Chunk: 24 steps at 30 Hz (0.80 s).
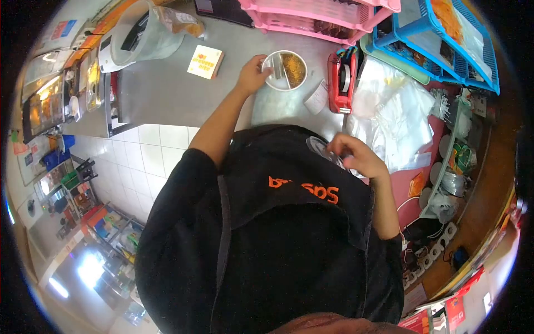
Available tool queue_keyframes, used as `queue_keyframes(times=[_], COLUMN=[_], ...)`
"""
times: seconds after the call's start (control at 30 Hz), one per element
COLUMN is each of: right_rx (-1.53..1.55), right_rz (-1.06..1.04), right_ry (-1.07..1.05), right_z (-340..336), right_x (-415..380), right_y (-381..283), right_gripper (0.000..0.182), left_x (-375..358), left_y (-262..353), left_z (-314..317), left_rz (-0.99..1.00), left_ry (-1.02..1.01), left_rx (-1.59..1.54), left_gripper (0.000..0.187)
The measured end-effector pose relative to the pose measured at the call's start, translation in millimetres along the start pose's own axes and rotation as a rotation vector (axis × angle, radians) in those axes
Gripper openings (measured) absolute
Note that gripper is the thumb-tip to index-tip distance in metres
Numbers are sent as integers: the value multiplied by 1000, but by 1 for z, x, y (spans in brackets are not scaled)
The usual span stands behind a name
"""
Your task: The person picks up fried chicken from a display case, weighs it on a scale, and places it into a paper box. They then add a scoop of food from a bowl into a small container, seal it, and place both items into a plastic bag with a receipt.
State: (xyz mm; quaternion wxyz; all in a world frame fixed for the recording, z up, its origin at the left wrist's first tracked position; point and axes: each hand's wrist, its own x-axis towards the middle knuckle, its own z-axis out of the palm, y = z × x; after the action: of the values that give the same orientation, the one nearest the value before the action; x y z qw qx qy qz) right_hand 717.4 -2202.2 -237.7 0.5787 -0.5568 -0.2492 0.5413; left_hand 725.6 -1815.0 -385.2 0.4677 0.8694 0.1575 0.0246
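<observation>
The round white bowl (293,70) sits on the grey desk (214,42), in front of the person. A partition runs across its inside; yellow-brown crumbly stuff fills the right part, and something pale and greyish lies in the left part.

The left hand (255,75) is at the bowl's left side, nearly closed, with its fingers pinching the rim. The right hand (360,157) is to the right of the bowl and nearer the body, fingers curled and partly open, next to a clear round lid (321,147) by the apron (289,189); whether it grips the lid I cannot tell.

Just right of the bowl lies a paper slip (316,98), then a red tape dispenser (340,83), with clear plastic bags (392,114) farther right. Left of the bowl is a small printed box (205,62). Beyond the bowl stands a pink rack (317,21).
</observation>
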Motion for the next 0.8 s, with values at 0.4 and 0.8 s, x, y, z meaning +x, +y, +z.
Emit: queue_keyframes(times=[0.4,0.8], right_rx=[154,-750], right_rz=[77,-568], right_ry=[180,884], right_z=[50,121], right_x=[68,211], right_y=[-7,-102], right_gripper=[85,100], left_x=[-44,-96], left_y=[-78,136], left_z=[-27,-156], left_rz=[-230,141], left_ry=[-99,-340], left_rx=[-429,-896], left_gripper=[24,30])
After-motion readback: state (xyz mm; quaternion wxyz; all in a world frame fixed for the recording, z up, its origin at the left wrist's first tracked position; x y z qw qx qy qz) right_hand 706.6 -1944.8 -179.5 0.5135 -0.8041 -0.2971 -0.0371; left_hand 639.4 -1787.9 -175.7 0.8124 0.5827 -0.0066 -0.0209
